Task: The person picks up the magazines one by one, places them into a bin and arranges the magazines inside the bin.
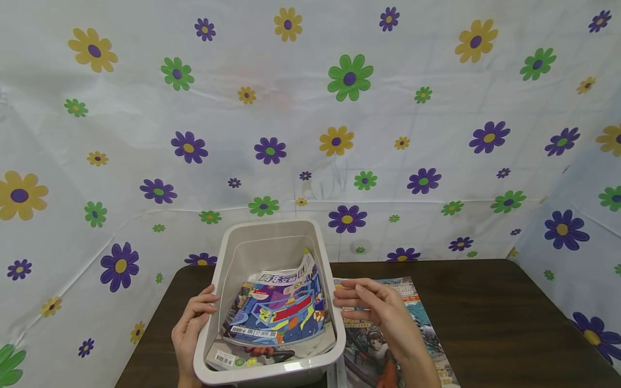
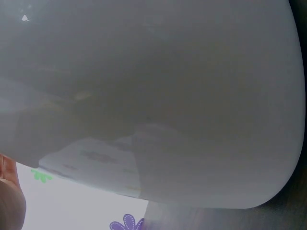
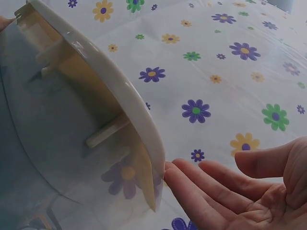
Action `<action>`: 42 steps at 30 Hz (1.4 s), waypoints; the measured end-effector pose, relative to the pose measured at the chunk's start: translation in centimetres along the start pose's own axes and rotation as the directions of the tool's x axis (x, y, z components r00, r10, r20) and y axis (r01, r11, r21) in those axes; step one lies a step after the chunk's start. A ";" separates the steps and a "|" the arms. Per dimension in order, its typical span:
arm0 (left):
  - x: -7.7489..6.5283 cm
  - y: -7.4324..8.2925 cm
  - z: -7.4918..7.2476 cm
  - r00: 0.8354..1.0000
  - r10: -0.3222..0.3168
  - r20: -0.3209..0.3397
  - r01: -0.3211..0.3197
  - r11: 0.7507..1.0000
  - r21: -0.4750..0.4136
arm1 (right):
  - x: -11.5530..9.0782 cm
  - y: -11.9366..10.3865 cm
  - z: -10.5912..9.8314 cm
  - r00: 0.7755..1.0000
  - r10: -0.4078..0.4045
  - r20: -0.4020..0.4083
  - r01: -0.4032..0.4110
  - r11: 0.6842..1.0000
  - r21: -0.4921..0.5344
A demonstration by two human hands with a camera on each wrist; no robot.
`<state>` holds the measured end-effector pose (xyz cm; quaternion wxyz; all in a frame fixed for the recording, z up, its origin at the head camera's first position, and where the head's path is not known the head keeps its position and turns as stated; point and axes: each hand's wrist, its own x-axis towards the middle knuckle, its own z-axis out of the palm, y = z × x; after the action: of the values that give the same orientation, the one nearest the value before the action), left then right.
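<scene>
A light grey plastic bin [image 1: 269, 245] is tilted so its opening faces me. Inside lie magazines, the top one a colourful magazine [image 1: 281, 312] with a blue and purple cover, its upper corner bent up along the wall. My left hand [image 1: 191, 328] holds the bin's left rim with bent fingers; its thumb is hidden. On the other side, my right hand [image 1: 380, 310] touches the right rim with nearly straight fingertips, its thumb standing apart. The right wrist view shows those fingertips at the edge of the rim [image 3: 129, 96]. The bin's smooth outer wall [image 2: 192, 120] fills most of the left wrist view.
Under my right forearm, beside the bin, a large illustrated magazine [image 1: 366, 350] lies on the dark wooden table [image 1: 495, 312]. A white flower-patterned sheet [image 1: 301, 108] hangs behind the table and along its sides.
</scene>
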<state>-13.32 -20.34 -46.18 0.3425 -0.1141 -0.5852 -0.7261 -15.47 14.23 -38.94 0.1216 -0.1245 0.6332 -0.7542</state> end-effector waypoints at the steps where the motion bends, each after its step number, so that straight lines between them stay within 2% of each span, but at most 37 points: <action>1: 0.0 0.0 0.0 1.000 0.006 0.002 -0.006 1.000 -0.005 | 0.0 0.0 0.0 1.000 0.000 -0.001 0.000 1.000 -0.003; 10: 0.1 -0.1 0.0 0.998 0.057 0.033 -0.055 0.997 -0.057 | 0.0 -0.1 0.1 1.000 0.004 -0.019 -0.004 1.000 -0.015; 17: 0.0 0.0 0.1 1.000 -0.002 -0.009 0.002 1.000 -0.004 | -0.1 -0.1 0.1 0.999 0.013 -0.040 -0.014 1.000 -0.021; 22: 0.1 0.1 0.2 1.000 0.025 0.014 -0.024 0.999 -0.028 | -0.1 -0.2 0.0 0.999 0.014 -0.034 -0.015 1.000 -0.011; 30: 0.0 0.3 0.3 0.999 -0.028 -0.026 0.028 0.999 0.014 | -0.1 -0.2 -0.2 1.000 0.004 -0.015 -0.004 1.000 0.007; 37: 0.0 0.4 0.3 1.000 0.023 0.010 -0.022 0.999 -0.027 | -0.1 -0.1 -0.3 1.000 0.002 -0.014 -0.002 1.000 -0.010; 42: 0.0 0.4 0.2 1.000 -0.016 -0.009 0.017 1.000 0.003 | -0.2 -0.2 -0.5 1.000 0.011 -0.025 -0.011 1.000 -0.015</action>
<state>-13.16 -20.16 -45.82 0.3393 -0.1054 -0.5858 -0.7284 -15.50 14.78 -38.86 0.1169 -0.1126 0.6411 -0.7501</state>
